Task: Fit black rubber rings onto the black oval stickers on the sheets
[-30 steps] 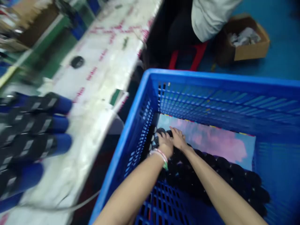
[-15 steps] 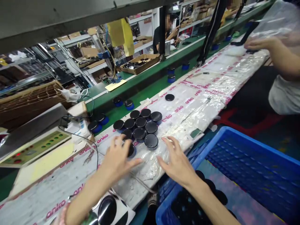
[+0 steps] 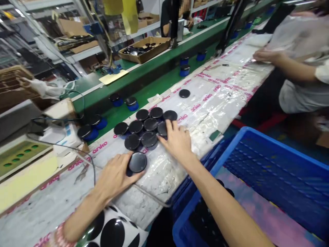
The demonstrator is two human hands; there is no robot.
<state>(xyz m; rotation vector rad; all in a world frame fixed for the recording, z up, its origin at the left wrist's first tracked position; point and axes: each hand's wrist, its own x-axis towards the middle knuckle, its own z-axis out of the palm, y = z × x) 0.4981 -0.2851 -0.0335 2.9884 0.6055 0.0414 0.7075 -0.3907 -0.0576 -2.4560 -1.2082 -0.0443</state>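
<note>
Several round blue jars with black lids stand in a tight cluster on the plastic-covered bench. My left hand is closed around a black-lidded jar at the near end of the cluster, thumb in front and fingers behind. Whether another jar sits beneath it, I cannot tell. My right hand grips a jar at the cluster's right side, its fingers partly covering the lid. One separate black disc-shaped lid or jar lies farther along the bench.
A blue plastic crate with dark items inside stands at the right. A green conveyor carries several jars behind the bench. A sheet of black round stickers lies near my left forearm. A co-worker's hand is at the far right.
Both hands were open and apart; now each has closed on a jar. The nearest right-hand jar has left its spot, and a jar is now in my left hand. The view has shifted.
</note>
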